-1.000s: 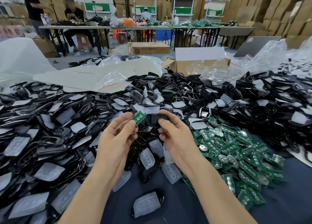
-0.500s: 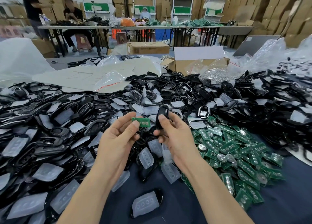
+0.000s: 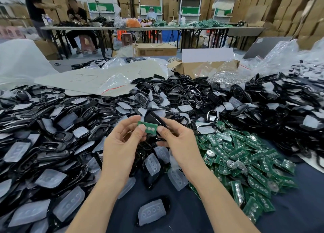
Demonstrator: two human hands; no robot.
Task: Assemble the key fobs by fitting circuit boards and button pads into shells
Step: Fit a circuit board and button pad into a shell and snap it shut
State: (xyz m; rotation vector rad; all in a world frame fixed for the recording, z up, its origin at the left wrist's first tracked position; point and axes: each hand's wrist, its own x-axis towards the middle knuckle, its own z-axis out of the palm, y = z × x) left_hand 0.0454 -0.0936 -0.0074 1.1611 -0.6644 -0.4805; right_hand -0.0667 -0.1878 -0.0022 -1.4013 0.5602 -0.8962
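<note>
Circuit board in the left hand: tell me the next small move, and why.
Probably ease the circuit board into the black shell. The left hand pinches the board's left end; its right end overlaps the shell gripped by the right hand, but it is not seated yet.

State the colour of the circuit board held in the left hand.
The board is green with three pale round pads, best seen in the head view.
</note>
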